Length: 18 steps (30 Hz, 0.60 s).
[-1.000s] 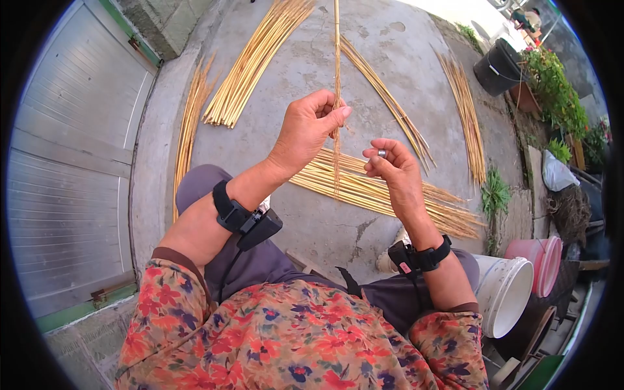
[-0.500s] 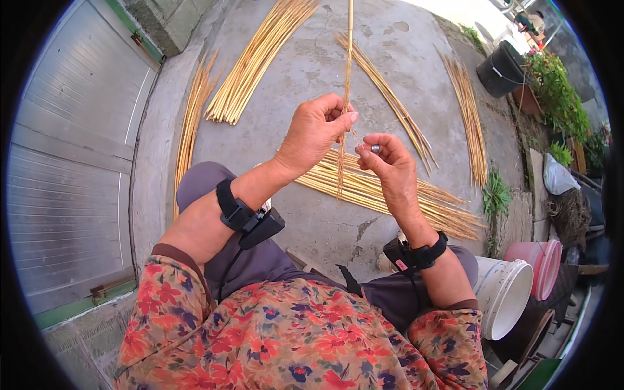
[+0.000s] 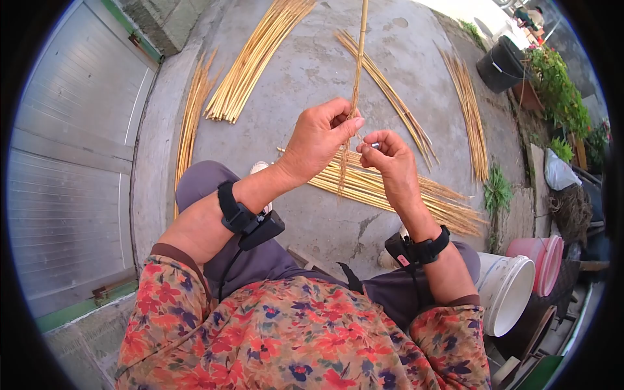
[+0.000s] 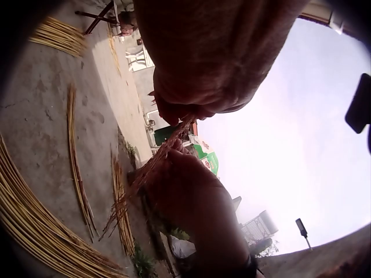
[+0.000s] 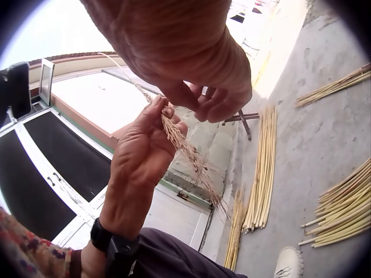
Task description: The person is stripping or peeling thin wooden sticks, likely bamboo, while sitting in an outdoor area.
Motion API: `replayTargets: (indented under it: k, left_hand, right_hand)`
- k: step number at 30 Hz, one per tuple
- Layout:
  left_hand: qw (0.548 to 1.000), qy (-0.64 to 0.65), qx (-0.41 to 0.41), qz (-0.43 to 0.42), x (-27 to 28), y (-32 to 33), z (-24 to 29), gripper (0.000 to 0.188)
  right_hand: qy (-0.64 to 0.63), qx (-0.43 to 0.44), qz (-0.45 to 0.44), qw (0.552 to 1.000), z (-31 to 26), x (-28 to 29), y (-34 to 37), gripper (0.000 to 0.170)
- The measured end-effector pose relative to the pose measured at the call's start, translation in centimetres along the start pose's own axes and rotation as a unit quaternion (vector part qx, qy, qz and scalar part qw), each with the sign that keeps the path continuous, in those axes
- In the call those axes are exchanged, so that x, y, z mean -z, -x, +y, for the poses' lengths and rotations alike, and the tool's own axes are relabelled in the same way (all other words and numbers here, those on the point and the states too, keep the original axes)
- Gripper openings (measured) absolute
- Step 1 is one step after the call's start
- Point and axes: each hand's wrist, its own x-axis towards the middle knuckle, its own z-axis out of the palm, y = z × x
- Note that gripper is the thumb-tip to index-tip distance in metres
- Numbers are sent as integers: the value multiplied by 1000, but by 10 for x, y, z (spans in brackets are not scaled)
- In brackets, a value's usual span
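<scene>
In the head view my left hand (image 3: pixel 322 136) pinches a long dry stalk (image 3: pixel 361 49) between thumb and fingers. The stalk runs up and away, and its brown, wispy seed head (image 3: pixel 343 168) hangs below that grip. Close by on the right, my right hand (image 3: pixel 395 170) has its fingertips drawn together on a thin wisp of the seed head. A metal ring (image 5: pixel 204 90) circles one of its fingers. From the right wrist the drooping head (image 5: pixel 194 156) shows plainly below the left thumb. Both hands look dark in the left wrist view, with the seed head (image 4: pixel 153 168) slanting between them.
Bundles of similar stalks lie on the concrete: a thick one (image 3: pixel 257 68) at upper left, one (image 3: pixel 370 185) crosswise beyond the knees, and a thin one (image 3: pixel 390 97) between. A white bucket (image 3: pixel 510 296) and pink bucket (image 3: pixel 536 257) stand at right, a metal door (image 3: pixel 71 156) at left.
Both hands have come closer together, the left one moving right with the stalk. The right fingertips, earlier apart from the seed head, now have a wisp of it.
</scene>
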Motion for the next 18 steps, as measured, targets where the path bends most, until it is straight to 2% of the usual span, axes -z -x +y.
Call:
replayTargets:
  k: [6,8,13,16,18]
  left_hand:
    - [1000,14,-20,10,7,-3,7,12]
    - [986,164,26,7,16,-7,8,13]
    - [970,223,85,-45,33,-10,-2,15]
    - [967,224,106,-56,38,-9,-9,17]
    - [965,226,114,-61,41,-9,-10,17]
  right_hand:
    - [-9,-25,-2,1000,6,10,-1,10]
    - [-8,-48,-21,999,3,11,2,10]
    - [45,-29,-6,999,15,37,5,11]
    - [61,-58,-43,996,17,43,8,12]
    - [181,-86,-85,976,14,35,17,13]
